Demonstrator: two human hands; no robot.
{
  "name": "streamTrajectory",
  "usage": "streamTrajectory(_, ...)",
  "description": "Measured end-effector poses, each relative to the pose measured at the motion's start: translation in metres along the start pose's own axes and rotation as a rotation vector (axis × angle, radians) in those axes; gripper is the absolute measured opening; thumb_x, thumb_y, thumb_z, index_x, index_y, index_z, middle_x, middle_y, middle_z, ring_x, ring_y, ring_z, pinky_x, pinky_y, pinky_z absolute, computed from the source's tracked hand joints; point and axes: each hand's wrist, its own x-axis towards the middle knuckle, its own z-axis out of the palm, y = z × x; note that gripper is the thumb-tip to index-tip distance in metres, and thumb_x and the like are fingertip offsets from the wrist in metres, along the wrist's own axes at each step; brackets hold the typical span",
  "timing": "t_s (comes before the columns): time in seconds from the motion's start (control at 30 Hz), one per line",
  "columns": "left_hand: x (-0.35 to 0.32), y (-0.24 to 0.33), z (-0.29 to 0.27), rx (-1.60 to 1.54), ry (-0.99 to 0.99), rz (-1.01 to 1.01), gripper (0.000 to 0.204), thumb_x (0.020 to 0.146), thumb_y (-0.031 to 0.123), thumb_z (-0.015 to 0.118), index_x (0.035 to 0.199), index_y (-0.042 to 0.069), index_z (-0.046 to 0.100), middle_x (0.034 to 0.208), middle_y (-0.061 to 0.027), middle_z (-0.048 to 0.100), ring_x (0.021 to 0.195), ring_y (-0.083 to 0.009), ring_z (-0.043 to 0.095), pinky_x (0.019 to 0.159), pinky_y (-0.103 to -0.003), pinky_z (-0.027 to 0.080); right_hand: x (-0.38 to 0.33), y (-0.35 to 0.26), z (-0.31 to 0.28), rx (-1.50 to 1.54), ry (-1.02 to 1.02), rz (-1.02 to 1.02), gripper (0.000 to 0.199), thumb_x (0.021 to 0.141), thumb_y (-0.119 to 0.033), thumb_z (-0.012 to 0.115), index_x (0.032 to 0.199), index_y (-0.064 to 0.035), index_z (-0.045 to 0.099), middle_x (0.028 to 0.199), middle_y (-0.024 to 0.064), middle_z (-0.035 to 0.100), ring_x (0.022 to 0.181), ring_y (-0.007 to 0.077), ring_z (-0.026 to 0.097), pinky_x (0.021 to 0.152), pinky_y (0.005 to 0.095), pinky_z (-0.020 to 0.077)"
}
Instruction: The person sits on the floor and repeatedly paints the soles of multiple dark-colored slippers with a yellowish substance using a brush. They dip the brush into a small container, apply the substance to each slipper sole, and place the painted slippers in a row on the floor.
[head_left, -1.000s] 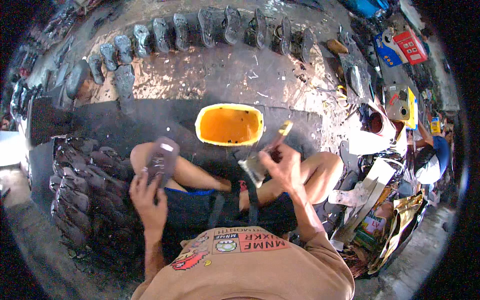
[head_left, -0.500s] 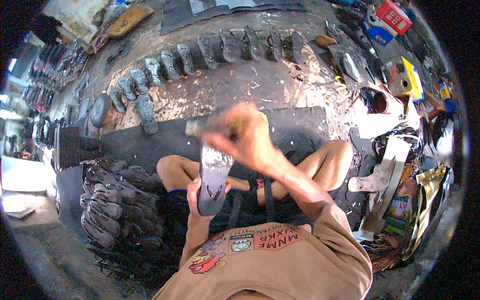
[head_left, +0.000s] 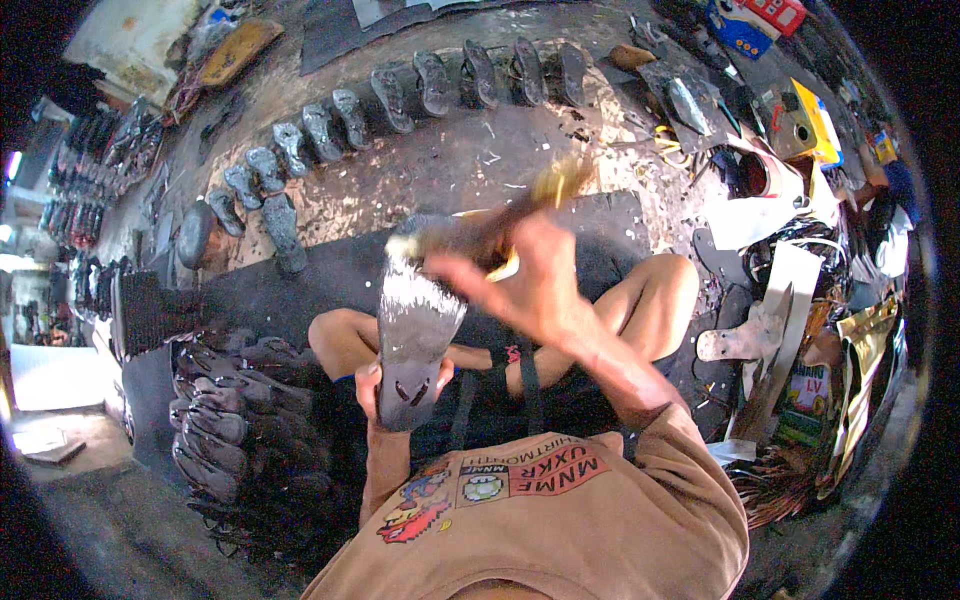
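Note:
My left hand point(head_left: 371, 398) is closed around the lower end of a dark grey flip-flop sole point(head_left: 410, 345), thumb at one edge and fingers at the other. Two short slits with strap ends show near that end. Across the sole's upper part lies a wet, shiny whitish coat. Over it, my right hand point(head_left: 543, 290) is closed on a brush point(head_left: 480, 235), smeared by motion. The pale tip of the brush touches or nearly touches the sole's upper left edge; its handle points up to the right.
A row of sandal soles point(head_left: 388, 100) curves across the floor ahead. Piled dark sandals point(head_left: 215, 430) are at my left, beside my crossed legs. A black mat point(head_left: 300, 300) lies in front. To my right are a white strip point(head_left: 780, 350), a yellow box point(head_left: 820, 125) and scraps.
The brush has swung so its handle now points up to the right. My right hand shifted slightly right; the sole moved a little left, and more whitish coat shows. The view turned slightly.

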Motion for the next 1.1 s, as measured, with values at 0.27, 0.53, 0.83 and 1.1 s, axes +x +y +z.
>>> streamTrajectory(0.27,0.014,-0.003,0.036,-0.171,0.660,0.016,0.059,0.106,0.051,0.045,0.133,0.000,0.058,0.106,-0.0212,0.070,0.082,-0.0247,0.071,0.075,-0.038,0.063,-0.049,-0.022,0.019,0.452,-0.257,-0.021,0.025,0.084,-0.029,0.083,0.096,-0.0078,0.077,0.075,0.0090,0.070,0.072,0.0296,0.071,0.070,0.0407,0.0576)
streamTrajectory(0.53,0.053,0.002,0.010,-0.231,0.016,0.080,0.047,0.107,0.042,0.048,0.138,0.008,0.059,0.127,-0.0128,0.069,0.106,-0.0281,0.071,0.096,-0.049,0.060,-0.054,-0.027,0.025,0.277,-0.171,0.413,0.031,0.080,-0.031,0.090,0.081,-0.0053,0.073,0.080,0.0113,0.071,0.072,0.0223,0.068,0.061,0.0359,0.0526)
streamTrajectory(0.83,0.070,0.014,0.029,-0.117,0.113,0.012,0.042,0.108,0.039,0.048,0.137,0.014,0.063,0.124,-0.0080,0.072,0.108,-0.0280,0.072,0.094,-0.045,0.061,-0.071,-0.027,0.019,0.346,-0.103,-0.017,0.028,0.077,-0.024,0.088,0.097,-0.0075,0.076,0.086,0.0107,0.070,0.073,0.0286,0.066,0.066,0.0379,0.0522)
streamTrajectory(1.1,0.064,-0.003,0.029,0.387,0.045,0.232,0.043,0.109,0.038,0.047,0.137,0.008,0.062,0.127,-0.0141,0.070,0.118,-0.0255,0.067,0.102,-0.042,0.056,-0.059,-0.020,0.013,0.277,-0.134,-0.245,0.025,0.077,-0.025,0.088,0.093,-0.0071,0.079,0.086,0.0107,0.073,0.072,0.0219,0.070,0.066,0.0405,0.0546)
